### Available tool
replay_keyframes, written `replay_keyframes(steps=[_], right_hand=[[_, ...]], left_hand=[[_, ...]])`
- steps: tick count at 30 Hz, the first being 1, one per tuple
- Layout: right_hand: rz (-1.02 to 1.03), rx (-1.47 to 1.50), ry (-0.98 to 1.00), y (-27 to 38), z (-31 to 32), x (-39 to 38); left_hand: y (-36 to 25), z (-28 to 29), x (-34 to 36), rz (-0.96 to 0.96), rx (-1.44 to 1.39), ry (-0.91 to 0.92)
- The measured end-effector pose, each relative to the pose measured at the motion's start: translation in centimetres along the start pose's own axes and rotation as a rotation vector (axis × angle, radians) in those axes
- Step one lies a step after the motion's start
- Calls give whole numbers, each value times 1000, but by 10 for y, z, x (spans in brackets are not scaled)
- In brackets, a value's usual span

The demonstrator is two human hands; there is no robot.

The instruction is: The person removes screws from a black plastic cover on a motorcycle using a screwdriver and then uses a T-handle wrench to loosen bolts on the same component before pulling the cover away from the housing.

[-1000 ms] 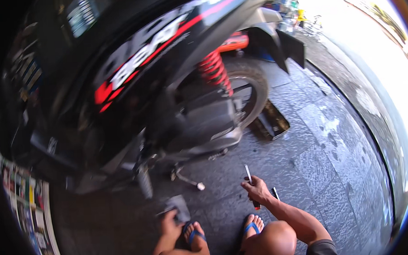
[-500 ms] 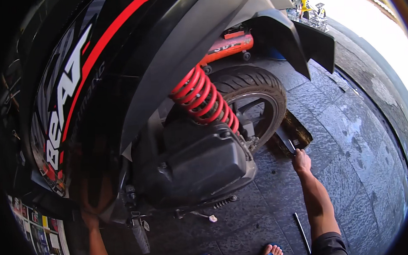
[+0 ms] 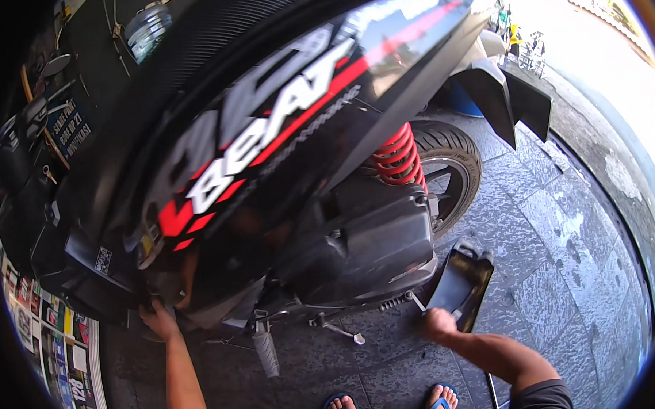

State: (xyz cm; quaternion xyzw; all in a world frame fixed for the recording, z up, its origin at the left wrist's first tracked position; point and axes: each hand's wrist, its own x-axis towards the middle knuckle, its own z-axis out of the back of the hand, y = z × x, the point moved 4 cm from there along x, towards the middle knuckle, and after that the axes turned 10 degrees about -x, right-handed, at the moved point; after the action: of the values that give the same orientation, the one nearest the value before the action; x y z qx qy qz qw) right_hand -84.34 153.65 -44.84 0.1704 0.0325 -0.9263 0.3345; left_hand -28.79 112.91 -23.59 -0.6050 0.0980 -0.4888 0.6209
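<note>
— Hand positions?
— Left hand (image 3: 157, 319) pressed under the scooter's black body panel (image 3: 266, 134), fingers hidden. Right hand (image 3: 436, 322) closed on the black drain pan (image 3: 462, 283), which sits on the floor beneath the engine case (image 3: 366, 247).

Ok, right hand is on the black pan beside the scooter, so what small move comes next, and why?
Probably slide the black rectangular plastic pan inward under the black engine casing: the right hand grips its near edge, it lies beside the casing, and the left hand steadies the scooter's black lower panel.
</note>
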Motion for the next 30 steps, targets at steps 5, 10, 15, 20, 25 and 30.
replay_keyframes(steps=[5, 10, 15, 20, 25, 30], right_hand=[[61, 262, 118, 99, 12, -49], [-36, 1315, 665, 113, 26, -117], [-345, 1712, 668, 119, 3, -209], [-221, 1804, -332, 109, 99, -245], [294, 1692, -477, 113, 185, -253], [353, 1715, -267, 151, 232, -222]], left_hand=[[-21, 19, -20, -233, 7, -93], [-84, 77, -165, -414, -245, -2], [-186, 96, -267, -660, -470, 647], [-268, 66, -268, -595, -400, 1035], [-310, -3, -286, -169, -430, 1405], [-328, -51, -292, 35, -505, 1354]])
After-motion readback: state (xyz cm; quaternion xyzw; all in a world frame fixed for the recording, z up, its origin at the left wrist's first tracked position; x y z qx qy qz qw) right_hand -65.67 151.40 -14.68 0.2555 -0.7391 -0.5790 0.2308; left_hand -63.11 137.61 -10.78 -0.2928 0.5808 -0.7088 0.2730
